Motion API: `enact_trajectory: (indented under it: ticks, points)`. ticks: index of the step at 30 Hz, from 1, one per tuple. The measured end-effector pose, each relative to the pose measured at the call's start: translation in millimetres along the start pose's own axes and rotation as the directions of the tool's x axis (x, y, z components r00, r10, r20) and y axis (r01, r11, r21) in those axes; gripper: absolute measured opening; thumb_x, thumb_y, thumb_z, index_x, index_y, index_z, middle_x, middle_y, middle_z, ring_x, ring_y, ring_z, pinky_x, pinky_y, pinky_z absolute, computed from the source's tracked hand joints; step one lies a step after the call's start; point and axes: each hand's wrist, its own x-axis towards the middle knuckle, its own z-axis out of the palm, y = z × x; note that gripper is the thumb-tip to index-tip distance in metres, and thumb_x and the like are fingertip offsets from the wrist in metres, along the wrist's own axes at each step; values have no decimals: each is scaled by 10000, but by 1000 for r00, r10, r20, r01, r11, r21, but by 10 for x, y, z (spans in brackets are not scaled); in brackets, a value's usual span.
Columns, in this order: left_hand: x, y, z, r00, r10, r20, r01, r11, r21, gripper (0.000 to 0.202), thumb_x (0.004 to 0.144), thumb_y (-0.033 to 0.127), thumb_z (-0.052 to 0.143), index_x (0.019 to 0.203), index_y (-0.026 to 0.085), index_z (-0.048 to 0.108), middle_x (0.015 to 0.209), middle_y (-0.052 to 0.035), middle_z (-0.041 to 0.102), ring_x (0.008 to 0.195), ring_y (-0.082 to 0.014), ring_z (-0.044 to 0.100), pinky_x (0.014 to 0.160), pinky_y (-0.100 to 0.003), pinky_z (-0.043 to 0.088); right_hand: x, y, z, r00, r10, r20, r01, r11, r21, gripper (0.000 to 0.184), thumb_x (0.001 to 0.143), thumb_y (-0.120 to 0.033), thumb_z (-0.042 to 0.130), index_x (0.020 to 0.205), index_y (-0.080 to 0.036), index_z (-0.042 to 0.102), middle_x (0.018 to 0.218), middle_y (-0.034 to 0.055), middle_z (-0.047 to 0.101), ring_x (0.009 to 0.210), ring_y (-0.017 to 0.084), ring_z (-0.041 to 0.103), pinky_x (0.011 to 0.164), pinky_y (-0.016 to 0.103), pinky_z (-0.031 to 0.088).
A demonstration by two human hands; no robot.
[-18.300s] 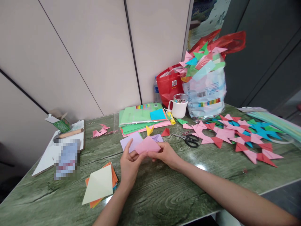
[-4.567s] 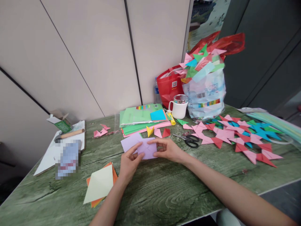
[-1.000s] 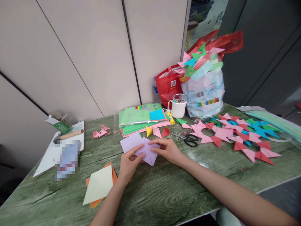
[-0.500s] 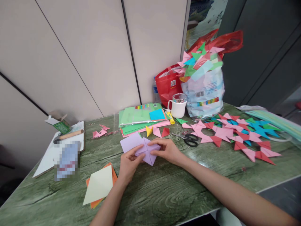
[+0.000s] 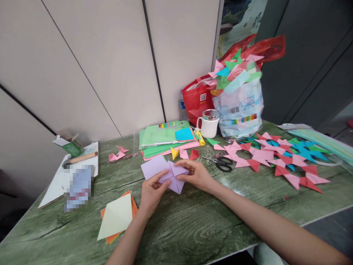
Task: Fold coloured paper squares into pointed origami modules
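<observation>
Both of my hands grip a folded purple origami paper (image 5: 174, 183) whose flaps meet at its centre. My left hand (image 5: 153, 187) pinches its left side, and my right hand (image 5: 196, 176) pinches its right side between thumb and fingers. Behind the folded piece and up to its left lies purple square paper (image 5: 154, 168), with a thin green edge showing. Just beyond sit a yellow folded piece (image 5: 174, 152), a pink one (image 5: 184, 155) and a red one (image 5: 194, 154). Beside my left forearm lies a stack of cream and orange paper (image 5: 117, 217).
Black-handled scissors (image 5: 224, 163) lie right of my hands, near many joined pink, red and blue folded pieces (image 5: 261, 156). Behind stand a white mug (image 5: 209, 127), a red bag (image 5: 196, 99), a stuffed plastic bag (image 5: 239, 106) and green paper packs (image 5: 160, 134). A hammer (image 5: 82, 159) rests on a white board (image 5: 55, 189).
The purple folded paper has shifted very slightly to the right between my fingers. Both hands keep their pinch, and the other things stay where they were.
</observation>
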Motion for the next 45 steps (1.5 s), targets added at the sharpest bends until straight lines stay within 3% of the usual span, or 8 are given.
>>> enact_trajectory:
  ticks: [3,10,23,30,37,41,45]
  points:
    - [-2,21,7,1000,3,-2,-3,1000,8,392,567,266,736,942,156,705,604,-3,647,432,-70,412,431,-192,341,2,4,-6,1000,-14,8,14,1000,-2,429,612,-289,722,1009,-192,592,855,25,638,707,142,569,601,240,450]
    - [-9,51,12,1000,13,-1,-13,999,29,381,577,262,724,942,159,703,723,-25,686,434,-62,397,428,-193,348,14,35,-24,1000,-10,-14,8,991,-133,199,622,-326,709,712,-151,679,681,23,651,617,144,555,563,251,426]
    - [-9,36,27,1000,28,-3,-28,997,71,381,583,273,714,944,153,700,823,-45,710,467,-79,482,466,-206,414,12,-6,-24,999,-29,-26,23,978,-207,227,639,-357,696,738,-153,706,722,42,690,649,157,586,592,253,442]
    - [-5,17,23,997,76,27,-78,992,97,338,616,244,693,945,166,700,942,-67,706,774,-197,620,637,-251,487,11,2,-20,999,-28,-19,23,978,-206,206,640,-333,696,727,-146,701,712,40,686,649,155,588,604,257,445]
    - [-47,78,61,990,140,32,-143,981,133,340,618,246,695,954,195,695,944,-56,700,809,-206,621,606,-242,489,12,25,-14,1000,-21,-18,18,983,-184,195,632,-317,706,732,-150,704,708,41,685,656,162,594,614,267,448]
    - [-64,88,82,994,106,22,-108,984,142,335,615,262,697,942,188,700,908,-60,709,728,-200,631,543,-244,484,13,36,-19,999,-25,-19,21,982,-186,203,635,-326,704,740,-152,706,716,44,689,662,164,598,620,272,450]
    - [-68,91,93,996,86,24,-89,978,189,301,621,261,693,912,185,710,915,-59,714,815,-227,638,695,-289,497,6,18,-4,1000,-22,-19,18,981,-194,200,631,-326,708,729,-152,705,710,43,689,660,163,597,613,268,447]
